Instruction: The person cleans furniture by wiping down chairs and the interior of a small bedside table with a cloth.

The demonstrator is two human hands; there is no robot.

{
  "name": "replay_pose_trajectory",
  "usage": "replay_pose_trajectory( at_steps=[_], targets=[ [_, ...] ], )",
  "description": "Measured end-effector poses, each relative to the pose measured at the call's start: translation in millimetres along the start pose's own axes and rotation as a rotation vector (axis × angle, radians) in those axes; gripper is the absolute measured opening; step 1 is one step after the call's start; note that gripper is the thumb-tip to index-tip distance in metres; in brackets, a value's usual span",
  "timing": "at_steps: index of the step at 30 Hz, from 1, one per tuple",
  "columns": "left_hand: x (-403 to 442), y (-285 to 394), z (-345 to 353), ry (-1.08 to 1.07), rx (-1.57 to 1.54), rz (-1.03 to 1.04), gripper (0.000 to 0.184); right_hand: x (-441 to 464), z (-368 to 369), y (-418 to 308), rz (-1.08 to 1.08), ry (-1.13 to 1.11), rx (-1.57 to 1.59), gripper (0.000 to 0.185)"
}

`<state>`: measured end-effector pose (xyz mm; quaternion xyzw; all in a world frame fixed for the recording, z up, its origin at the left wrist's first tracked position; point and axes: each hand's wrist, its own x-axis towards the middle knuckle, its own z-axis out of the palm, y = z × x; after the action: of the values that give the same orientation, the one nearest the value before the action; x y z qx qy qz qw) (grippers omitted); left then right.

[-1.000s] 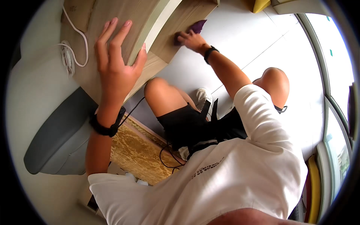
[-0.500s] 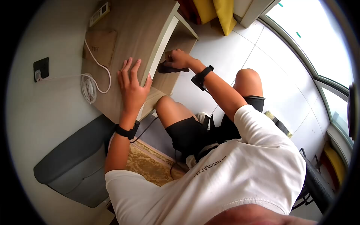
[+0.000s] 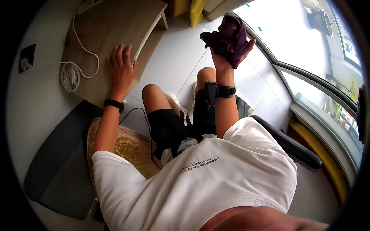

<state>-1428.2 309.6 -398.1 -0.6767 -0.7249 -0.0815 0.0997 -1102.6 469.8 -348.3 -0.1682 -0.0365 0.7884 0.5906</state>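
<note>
A crumpled dark purple cloth is held up in my right hand, in front of the glass door. The cloth hides most of the fingers; the thumb shows along its right side. My left hand lies on the wooden cabinet top with its fingers spread and nothing in them. Its thumb reaches the cabinet's front edge. Black bands with small dark devices circle both wrists.
A coiled white cable sits at the cabinet's wall side and runs to a wall socket. A dark grey chair stands left. A black armrest is at my right, near the glass door. Yellow fabric hangs behind.
My right hand has come out of the cabinet's open compartment and risen to the right with the cloth. My left hand stays on the cabinet top. The view has shifted right.
</note>
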Motion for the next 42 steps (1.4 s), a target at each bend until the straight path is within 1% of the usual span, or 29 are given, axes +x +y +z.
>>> replay_pose_trajectory(
  at_steps=[2, 3, 5, 6, 8, 9, 10, 12, 13, 14, 15, 17, 18, 19, 20, 21, 22, 24, 26, 27, 28, 30, 32, 33, 35, 37, 38, 39, 42],
  targets=[
    [6, 0, -4, -0.048, -0.048, -0.014, 0.077, -22, 43, -9, 0.068, -0.335, 0.111, 0.074],
    [13, 1, -9, -0.038, -0.048, -0.017, 0.077, -40, 69, -15, 0.04, -0.288, 0.122, 0.072],
    [10, 5, -25, -0.363, 0.043, -0.057, 0.086, -75, 127, -32, 0.073, -0.303, 0.054, 0.067],
    [9, 9, -23, -0.488, -0.051, -0.144, 0.087, -86, 151, -41, 0.096, -0.327, -0.01, 0.064],
    [33, 32, -42, -0.802, -0.179, -0.342, 0.085, -103, 183, -57, 0.13, 0.152, -0.512, 0.046],
    [47, 47, -60, -1.002, -0.218, -0.444, 0.081, -103, 186, -61, 0.067, 0.122, -0.946, 0.023],
    [56, 58, -70, -1.127, -0.505, -0.41, 0.074, -101, 196, -73, -0.083, -0.106, -1.72, 0.009],
    [38, 111, -77, -0.972, -1.039, -0.462, 0.056, -129, 223, -99, -0.02, -0.138, -1.866, 0.014],
    [41, 143, -135, -0.852, -1.191, -0.514, 0.044, -145, 244, -115, -0.046, -0.192, -1.872, 0.017],
    [41, 168, -186, -0.729, -1.304, -0.441, 0.031, -162, 265, -130, 0.003, -0.126, -1.861, 0.015],
    [54, 193, -249, -0.708, -1.303, -0.451, 0.023, -171, 288, -150, 0.014, -0.117, -1.59, 0.013],
    [71, 222, -373, -0.681, -1.405, -0.297, 0.017, -208, 329, -187, -0.014, -0.056, -1.083, 0.012],
    [73, 236, -416, -0.644, -1.581, -0.197, 0.021, -228, 342, -204, -0.05, -0.01, -0.842, 0.013],
    [77, 246, -460, -0.696, -1.824, -0.068, 0.015, -242, 342, -217, -0.109, 0.023, -0.778, 0.015],
    [84, 253, -497, -0.698, -1.91, 0.155, 0.017, -251, 343, -228, -0.184, 0.084, -0.936, 0.018],
    [93, 256, -541, -0.761, -2.086, 0.295, 0.02, -260, 362, -240, -0.309, 0.073, -1.47, 0.019],
    [108, 258, -574, -0.7, -2.089, 0.572, 0.029, -264, 381, -253, -0.421, 0.063, -2.005, 0.021],
    [137, 271, -630, -0.735, -2.443, 0.941, 0.045, -264, 375, -280, -0.686, 0.08, -2.023, 0.025],
    [154, 300, -671, -0.753, -2.674, 0.936, 0.031, -266, 375, -307, -0.653, 0.261, -2.062, 0.025],
    [163, 315, -692, -0.762, -2.788, 0.939, 0.024, -265, 383, -314, -0.556, 0.337, -1.961, 0.027],
    [176, 327, -702, -0.827, -2.791, 1.055, 0.029, -263, 393, -322, -0.478, 0.411, -1.855, 0.029],
    [211, 359, -711, -0.94, -2.782, 1.352, 0.04, -246, 384, -341, -0.786, 0.314, -1.989, 0.035],
    [225, 387, -724, -1.064, -2.803, 1.543, 0.05, -240, 385, -365, -0.736, 0.389, -1.86, 0.037],
    [235, 398, -729, -1.113, -2.795, 1.596, 0.052, -239, 392, -376, -0.744, 0.399, -1.848, 0.037],
    [255, 418, -735, -1.212, -2.774, 1.681, 0.052, -235, 402, -396, -0.605, 0.527, -1.85, 0.041],
    [268, 430, -735, -1.256, -2.712, 1.651, 0.047, -233, 398, -406, -0.659, 0.537, -1.79, 0.024],
    [274, 437, -733, -1.264, -2.665, 1.641, 0.044, -230, 400, -413, -0.653, 0.566, -1.77, 0.025],
    [279, 442, -731, -1.269, -2.623, 1.631, 0.042, -226, 393, -417, -0.721, 0.544, -1.738, 0.044],
    [299, 456, -727, -1.258, -2.498, 1.577, 0.035, -223, 379, -434, -0.555, 0.582, -1.642, 0.054]
  ],
)
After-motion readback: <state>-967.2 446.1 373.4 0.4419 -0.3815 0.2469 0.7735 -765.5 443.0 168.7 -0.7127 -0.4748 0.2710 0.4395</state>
